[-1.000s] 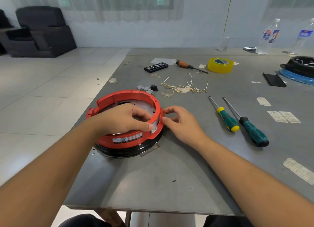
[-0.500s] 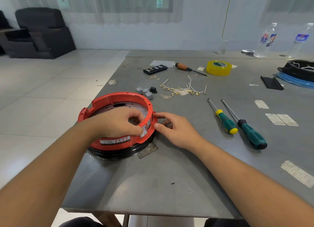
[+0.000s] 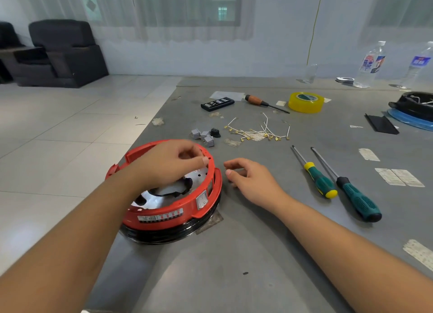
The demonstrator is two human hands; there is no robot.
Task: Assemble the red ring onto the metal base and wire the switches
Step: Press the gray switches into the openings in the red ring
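You are facing a pale wall point(image 3: 269, 55) across the room. Sheer white curtains point(image 3: 140, 10) are hanging over a window point(image 3: 220, 6), and soft daylight is coming through them. A thin yellow cord point(image 3: 314, 29) is running down the wall. Large light floor tiles point(image 3: 58, 130) are spreading out to your left, catching a dull sheen. A black armchair point(image 3: 63, 52) is sitting against the far left wall, with a second dark seat point(image 3: 7, 45) just beside it at the frame edge.

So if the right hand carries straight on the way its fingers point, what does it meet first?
Probably the red ring: the right hand hovers open just beside it, fingertips aimed at its outer wall, though depth is unclear.
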